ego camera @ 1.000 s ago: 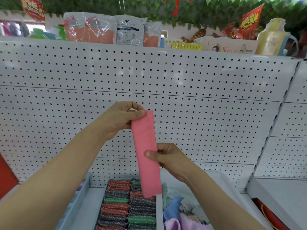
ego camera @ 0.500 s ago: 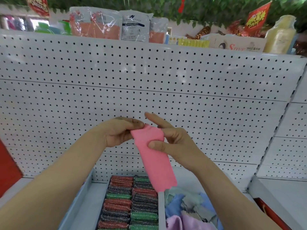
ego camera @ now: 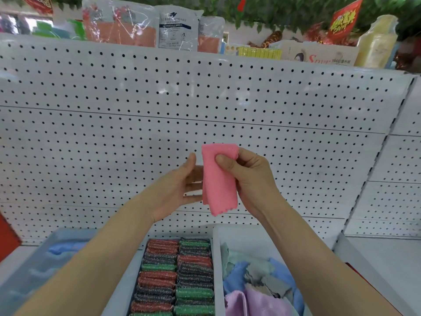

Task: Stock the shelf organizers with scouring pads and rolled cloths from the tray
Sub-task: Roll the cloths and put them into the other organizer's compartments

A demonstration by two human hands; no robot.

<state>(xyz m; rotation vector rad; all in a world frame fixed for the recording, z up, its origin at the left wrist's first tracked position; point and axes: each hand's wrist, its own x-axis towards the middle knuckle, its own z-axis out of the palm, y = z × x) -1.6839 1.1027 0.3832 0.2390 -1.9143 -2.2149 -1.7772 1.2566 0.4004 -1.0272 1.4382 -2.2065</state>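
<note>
A pink cloth (ego camera: 219, 179), folded in half, hangs in front of the pegboard. My right hand (ego camera: 248, 179) pinches its upper fold between thumb and fingers. My left hand (ego camera: 180, 185) is beside it on the left, fingers straight and reaching behind the cloth. Below, a white organizer (ego camera: 139, 258) holds two rows of red, green and dark scouring pads (ego camera: 177, 277). To its right, a white tray (ego camera: 239, 233) holds loose blue, grey and lilac cloths (ego camera: 259, 286).
A white pegboard wall (ego camera: 205, 106) stands behind the hands. A pale blue bin (ego camera: 45, 254) with blue items sits at lower left. Packaged goods (ego camera: 177, 28) and a yellow bottle (ego camera: 376, 42) line the top shelf. Another shelf bay (ego camera: 387, 254) lies at right.
The long pink cloth has been folded in half and now hangs shorter. My left hand let go of its top end and opened; my right hand took over the hold.
</note>
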